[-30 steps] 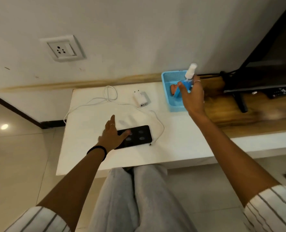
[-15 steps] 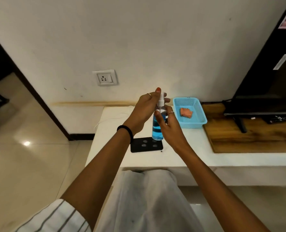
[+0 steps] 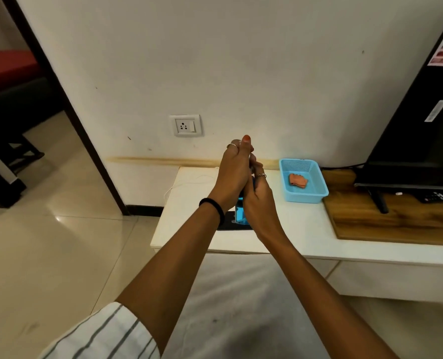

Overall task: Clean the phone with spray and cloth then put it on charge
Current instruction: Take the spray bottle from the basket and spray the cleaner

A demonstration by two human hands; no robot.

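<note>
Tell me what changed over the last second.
The right hand lifted the blue spray bottle out of the light blue plastic basket and brought it over the black phone. The left hand left the phone and now grips the bottle's top. The orange cloth stayed in the basket.

Standing on wooden board at right: black TV. Lying beside TV foot: remote. Showing through doorway at left: red-topped furniture. Reflecting light: tiled floor.
</note>
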